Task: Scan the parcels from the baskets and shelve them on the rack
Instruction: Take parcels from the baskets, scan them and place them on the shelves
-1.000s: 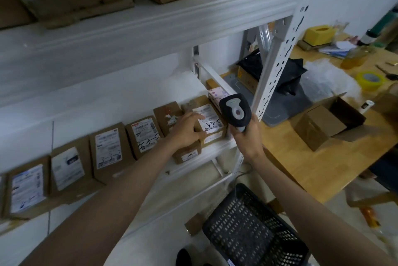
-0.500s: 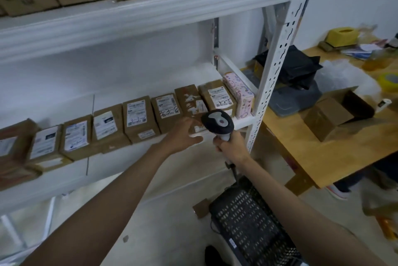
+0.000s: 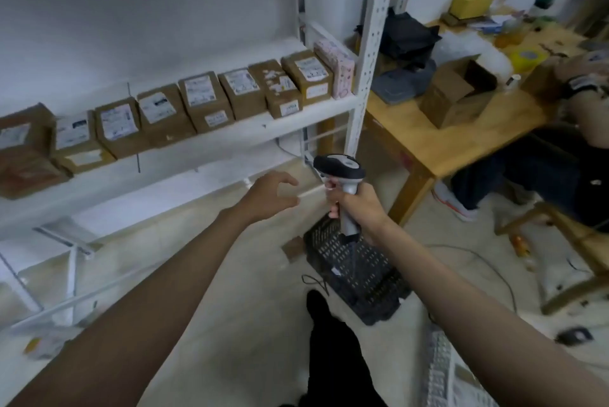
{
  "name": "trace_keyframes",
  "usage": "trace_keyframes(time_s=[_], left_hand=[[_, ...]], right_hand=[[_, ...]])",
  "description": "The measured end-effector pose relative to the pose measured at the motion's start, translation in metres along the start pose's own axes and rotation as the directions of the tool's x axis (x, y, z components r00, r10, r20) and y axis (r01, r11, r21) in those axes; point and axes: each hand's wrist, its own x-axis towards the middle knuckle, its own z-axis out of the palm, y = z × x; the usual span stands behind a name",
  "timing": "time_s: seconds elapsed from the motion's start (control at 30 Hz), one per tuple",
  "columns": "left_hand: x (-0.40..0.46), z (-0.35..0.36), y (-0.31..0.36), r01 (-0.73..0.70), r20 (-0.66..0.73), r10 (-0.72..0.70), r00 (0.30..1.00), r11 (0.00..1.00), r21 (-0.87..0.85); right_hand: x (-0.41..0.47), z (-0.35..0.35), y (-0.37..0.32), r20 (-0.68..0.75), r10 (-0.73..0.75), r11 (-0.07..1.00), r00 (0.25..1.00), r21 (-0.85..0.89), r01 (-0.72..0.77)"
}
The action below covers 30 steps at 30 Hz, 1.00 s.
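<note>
The white metal rack (image 3: pixel 369 44) already carries a full row of brown cardboard parcels (image 3: pixel 204 103) on its middle shelf. The black perforated plastic basket (image 3: pixel 356 268) lies near on the floor, contents unclear. The right hand (image 3: pixel 357 205) grips a grey-and-black handheld scanner (image 3: pixel 341 172); the left hand (image 3: pixel 268 197) hangs empty, fingers loosely spread.

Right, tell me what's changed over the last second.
The left hand let go of the parcel near the right end of the shelf and drew back below it, now holding nothing, fingers loosely curled. The right hand lowered the scanner away from the shelf toward the black basket. Its grip on the scanner is unchanged, and the row of parcels stays put.
</note>
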Motion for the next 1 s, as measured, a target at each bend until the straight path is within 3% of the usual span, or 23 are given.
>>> trace_keyframes(time_s=[0.33, 0.47, 0.67, 0.87, 1.0], left_hand=[[-0.044, 0.113, 0.096, -0.154, 0.295, 0.147, 0.944, 0.988, -0.001], [-0.050, 0.181, 0.148, -0.228, 0.456, 0.210, 0.865, 0.973, -0.015], [-0.069, 0.280, 0.223, -0.342, 0.628, 0.282, 0.725, 0.939, -0.027], [-0.091, 0.378, 0.279, -0.368, 0.731, 0.241, 0.639, 0.930, 0.014], [-0.107, 0.442, 0.298, -0.411, 0.819, 0.207, 0.535, 0.911, 0.038]], right_hand=[[-0.139, -0.119, 0.058, -0.316, 0.082, 0.994, 0.945, 0.099, -0.053], [-0.198, -0.177, 0.078, -0.455, 0.140, 0.978, 0.880, 0.200, -0.053], [-0.279, -0.262, 0.118, -0.658, 0.207, 0.957, 0.725, 0.289, -0.011], [-0.341, -0.347, 0.169, -0.706, 0.333, 0.908, 0.625, 0.418, -0.012], [-0.367, -0.391, 0.213, -0.687, 0.442, 0.829, 0.576, 0.558, 0.030]])
